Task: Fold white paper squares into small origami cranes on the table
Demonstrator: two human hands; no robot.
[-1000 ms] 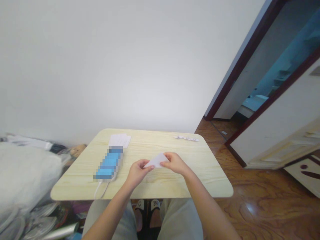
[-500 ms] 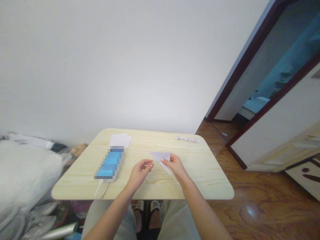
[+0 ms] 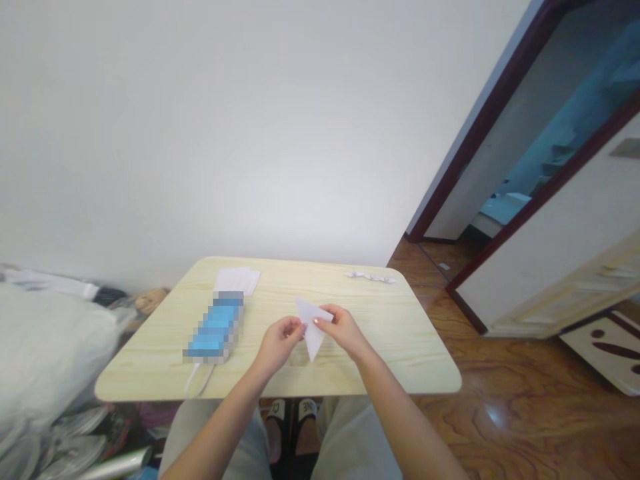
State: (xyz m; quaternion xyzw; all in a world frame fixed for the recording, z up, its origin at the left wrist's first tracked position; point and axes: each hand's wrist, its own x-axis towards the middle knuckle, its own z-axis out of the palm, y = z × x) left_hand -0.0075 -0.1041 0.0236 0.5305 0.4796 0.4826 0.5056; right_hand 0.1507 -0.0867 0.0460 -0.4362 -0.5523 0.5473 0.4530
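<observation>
Above the middle of the table, a small white sheet of paper [image 3: 313, 339] folded to a triangle is held between my hands, one point toward me. My right hand [image 3: 340, 328] pinches its right side, thumb on top and fingers behind. With thumb and fingertips closed together, my left hand [image 3: 284, 339] grips the paper's left edge. A phone-like device [image 3: 216, 328] with a blurred blue screen rests to the left, a white cable [image 3: 193, 379] running off the near edge. Behind it lie several white paper sheets [image 3: 235, 279]. Small folded paper pieces [image 3: 370, 277] sit in a row at the far right.
The pale wooden table [image 3: 400, 360] stands against a white wall [image 3: 300, 133]. White plastic bags [image 3: 50, 360] and clutter are heaped on the left. To the right are a wooden floor [image 3: 490, 373] and a dark-framed doorway [image 3: 450, 193]. My legs are beneath the near edge.
The paper has turned so a point faces me. My left hand, apart from the paper before, has closed on its left edge. The view has shifted slightly.
</observation>
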